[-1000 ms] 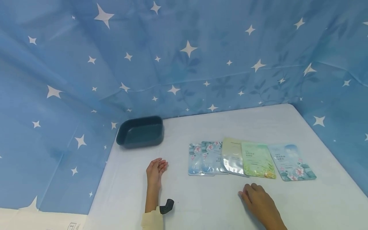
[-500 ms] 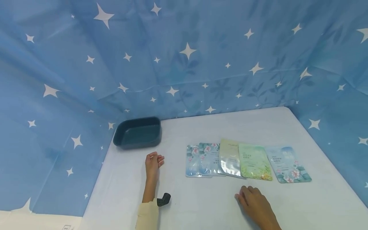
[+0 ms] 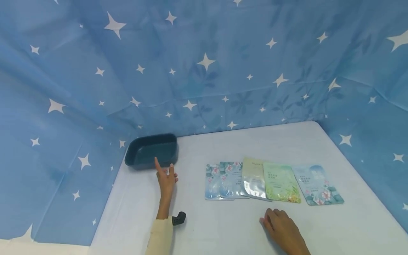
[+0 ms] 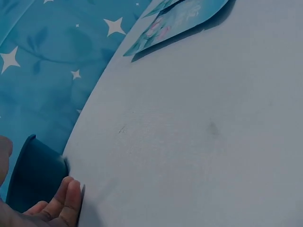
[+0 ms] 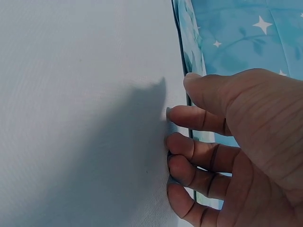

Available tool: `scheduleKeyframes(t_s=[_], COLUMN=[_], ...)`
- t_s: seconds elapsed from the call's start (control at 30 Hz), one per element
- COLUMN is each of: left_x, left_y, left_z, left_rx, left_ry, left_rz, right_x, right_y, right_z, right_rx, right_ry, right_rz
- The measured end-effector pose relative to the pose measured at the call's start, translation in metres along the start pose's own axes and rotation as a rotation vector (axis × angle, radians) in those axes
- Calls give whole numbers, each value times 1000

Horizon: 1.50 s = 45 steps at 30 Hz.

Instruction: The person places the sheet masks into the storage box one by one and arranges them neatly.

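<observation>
Left arm (image 3: 159,235)'s stretched out forward, the cream sleeve (image 3: 158,241) stopping short of a bare wrist (image 3: 164,209). Left grip (image 3: 166,181) is pretty loose, index finger (image 3: 157,164) poking straight ahead, thumb (image 3: 171,170) held off to the side. Right grip (image 3: 279,226) is kinda chilling closer in, back of it facing up, fingers (image 5: 191,146) bent and relaxed, right thumb (image 5: 208,90) sitting a bit apart from them.
</observation>
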<state>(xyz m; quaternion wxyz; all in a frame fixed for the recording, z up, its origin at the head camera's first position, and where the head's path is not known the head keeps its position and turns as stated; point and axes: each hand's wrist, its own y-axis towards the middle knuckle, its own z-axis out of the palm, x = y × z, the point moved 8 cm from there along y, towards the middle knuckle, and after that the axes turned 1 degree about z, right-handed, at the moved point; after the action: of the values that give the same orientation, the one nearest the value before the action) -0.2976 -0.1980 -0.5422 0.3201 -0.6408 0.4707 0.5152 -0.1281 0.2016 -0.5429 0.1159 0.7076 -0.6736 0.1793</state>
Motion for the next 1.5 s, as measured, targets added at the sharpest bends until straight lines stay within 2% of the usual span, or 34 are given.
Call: scheduleKeyframes(t_s=[0.07, 0.17, 0.27, 0.37, 0.53, 0.73, 0.87, 0.97, 1.03, 1.1, 1.2, 1.27, 1.37, 1.5], left_x=[0, 4, 5, -2, -10, -8, -11, -12, -10, -5, 4, 10, 15, 11], left_y=[2, 7, 13, 17, 16, 8, 3, 0, -1, -1, 1, 3, 5, 6], left_z=[2, 3, 1, -3, -19, -34, -41, -46, -48, -46, -40, -36, -33, -34], left_rx=[30, 66, 92, 90, 13, -40, -132, -220, -264, -277, -251, -213, -160, -107], left_ry=[61, 129, 163, 207, 284, 293, 287, 243, 162, 19, -212, -308, -340, -275], left_rz=[39, 30, -6, 30, 107, 101, 132, 131, 95, 19, -132, -229, -311, -302], right_x=[0, 2, 2, 2, 3, 5, 3, 2, 2, 1, 1, 1, 1, 1], right_y=[-3, -6, -6, -5, -4, -3, -3, -2, -2, -2, -1, -1, 0, 0], right_z=[-3, -5, -5, -6, -6, -6, -5, -4, -4, -4, -3, -3, -3, -4], right_rx=[-39, -96, -133, -146, -138, -135, -125, -120, -121, -118, -107, -97, -85, -83], right_ry=[-5, -11, -20, -18, -6, -23, -25, -27, -25, -21, -14, -9, -3, -8], right_rz=[-17, -50, -70, -76, -62, -49, -40, -35, -35, -30, -22, -17, -11, -9])
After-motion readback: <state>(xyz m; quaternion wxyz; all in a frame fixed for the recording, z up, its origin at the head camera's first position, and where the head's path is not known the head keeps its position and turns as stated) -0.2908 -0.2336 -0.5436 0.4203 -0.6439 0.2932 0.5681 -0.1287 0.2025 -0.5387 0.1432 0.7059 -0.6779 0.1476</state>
